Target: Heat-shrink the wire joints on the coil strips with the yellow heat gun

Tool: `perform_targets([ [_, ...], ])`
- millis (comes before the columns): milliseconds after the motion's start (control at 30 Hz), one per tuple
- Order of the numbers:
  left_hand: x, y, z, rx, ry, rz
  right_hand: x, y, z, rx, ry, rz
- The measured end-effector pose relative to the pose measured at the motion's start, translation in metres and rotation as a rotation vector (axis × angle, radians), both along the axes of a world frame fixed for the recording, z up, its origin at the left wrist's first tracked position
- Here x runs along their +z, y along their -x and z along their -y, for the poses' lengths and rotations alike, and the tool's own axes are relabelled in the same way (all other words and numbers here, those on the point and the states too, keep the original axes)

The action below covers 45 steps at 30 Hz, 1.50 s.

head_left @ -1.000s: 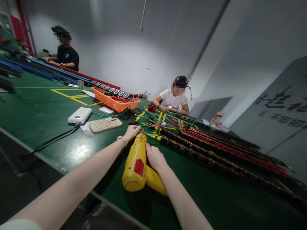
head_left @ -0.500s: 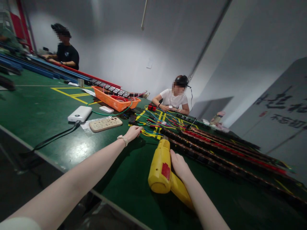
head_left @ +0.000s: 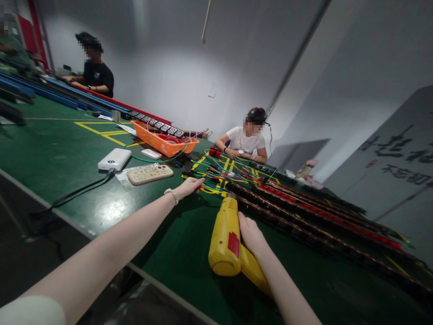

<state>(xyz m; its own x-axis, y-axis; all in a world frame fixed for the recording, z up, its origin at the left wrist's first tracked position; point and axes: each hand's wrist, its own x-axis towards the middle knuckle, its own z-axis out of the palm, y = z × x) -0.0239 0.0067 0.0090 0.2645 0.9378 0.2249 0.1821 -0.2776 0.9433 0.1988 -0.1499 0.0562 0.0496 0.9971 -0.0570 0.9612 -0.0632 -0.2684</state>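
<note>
My right hand (head_left: 251, 231) is wrapped round the handle of a yellow heat gun (head_left: 223, 241). Its metal nozzle (head_left: 231, 195) points away from me, toward the ends of several coloured wires (head_left: 216, 180). To the left of the nozzle, my left hand (head_left: 191, 186) pinches yellow wires (head_left: 210, 190) at the near edge of the bundle. The fingertips are small in view, so the exact wires held are hard to make out. Long dark busbar-like strips with copper-coloured edges (head_left: 287, 214) stretch from the wires toward the right.
On the green table (head_left: 101, 198) lie a white power bank (head_left: 114, 160) with a black cable, a beige phone case (head_left: 150, 174) and a white oval item (head_left: 151, 154). Behind stands an orange basket (head_left: 158, 142). One co-worker (head_left: 248, 137) sits across; another (head_left: 96, 74) works far left.
The view has shifted very slightly. My left hand has moved a touch to the right at the wires; the heat gun stays almost in place.
</note>
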Motion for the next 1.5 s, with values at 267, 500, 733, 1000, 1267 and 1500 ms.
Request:
perform_targets([
  [267,0.003,-0.001,0.003,-0.009,0.063,0.059,0.001,0.001,0.0,-0.035,0.014,-0.03],
  [500,0.001,-0.004,-0.001,0.022,0.05,0.118,0.006,0.018,0.005,-0.014,0.013,-0.017],
  [733,-0.002,-0.004,-0.006,0.059,0.001,0.149,-0.003,0.045,-0.002,0.164,-0.009,0.038],
  [1000,-0.001,-0.002,-0.004,0.084,-0.015,0.112,-0.001,0.089,-0.011,0.209,0.014,0.016],
  [1267,0.002,0.001,-0.005,0.087,0.043,0.169,-0.002,0.098,-0.018,0.197,0.008,-0.087],
  [1500,0.002,-0.002,-0.003,0.171,0.03,0.138,-0.003,0.085,-0.013,0.198,0.0,-0.085],
])
